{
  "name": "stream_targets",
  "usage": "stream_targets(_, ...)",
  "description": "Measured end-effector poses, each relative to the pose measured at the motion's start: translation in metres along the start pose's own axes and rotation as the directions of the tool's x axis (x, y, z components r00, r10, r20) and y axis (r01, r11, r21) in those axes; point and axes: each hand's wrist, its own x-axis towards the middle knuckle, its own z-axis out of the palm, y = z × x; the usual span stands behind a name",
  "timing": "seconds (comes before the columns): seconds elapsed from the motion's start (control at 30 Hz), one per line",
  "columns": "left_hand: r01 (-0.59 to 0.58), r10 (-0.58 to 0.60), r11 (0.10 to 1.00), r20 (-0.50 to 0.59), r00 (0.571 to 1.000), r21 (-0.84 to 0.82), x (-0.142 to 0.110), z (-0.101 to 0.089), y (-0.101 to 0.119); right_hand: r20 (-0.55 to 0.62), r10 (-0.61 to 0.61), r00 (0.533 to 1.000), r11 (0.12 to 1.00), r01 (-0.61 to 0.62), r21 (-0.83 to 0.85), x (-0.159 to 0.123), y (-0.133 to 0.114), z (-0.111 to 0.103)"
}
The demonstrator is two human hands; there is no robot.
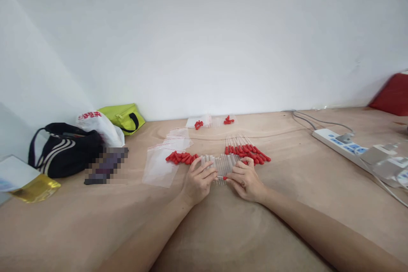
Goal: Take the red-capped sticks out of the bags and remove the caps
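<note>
Between my hands is a thin glass dropper tube with a red rubber bulb [225, 178] at its right end. My left hand [200, 180] is closed round the tube's left part, and my right hand [245, 179] pinches the bulb. Just behind the fingers lies a row of bare glass tubes [227, 162], partly covered by both hands. To the left is a heap of loose red bulbs [181, 158]. Several droppers with bulbs fitted [244, 149] fan out behind my right hand, their glass tips pointing away from me.
Clear zip bags [162, 165] overlap on the left. More bagged red bulbs [199, 124] lie near the wall. A black bag [68, 148], a white plastic bag [101, 128] and a lime-green bag [123, 117] stand far left. A power strip [338, 142] with plugs and cables lies right.
</note>
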Motion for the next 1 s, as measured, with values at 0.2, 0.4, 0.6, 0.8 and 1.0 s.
stream_targets(0.2,0.039,-0.039,0.999,-0.076,0.996,0.0,-0.002,-0.005,-0.007,-0.025,0.036,0.999,0.999,-0.035,0.016,-0.008,0.007,-0.005)
stream_targets(0.4,0.172,-0.173,0.985,-0.122,0.977,-0.021,-0.009,0.003,-0.017,-0.196,0.381,0.903,0.901,-0.315,0.3,-0.016,0.041,-0.019)
stream_targets(0.6,0.229,-0.222,0.973,-0.162,0.961,0.03,-0.006,0.015,-0.017,-0.285,0.708,0.646,0.705,-0.628,0.33,-0.015,0.072,-0.037)
stream_targets(0.8,0.179,-0.162,0.981,-0.197,0.967,0.07,-0.001,0.015,-0.015,-0.12,0.835,0.537,0.542,-0.768,0.341,-0.02,0.086,-0.043)
stream_targets(1.0,0.113,-0.103,0.993,-0.178,0.979,0.046,0.008,0.017,-0.005,-0.01,0.806,0.592,0.585,-0.793,0.173,-0.027,0.094,-0.041)
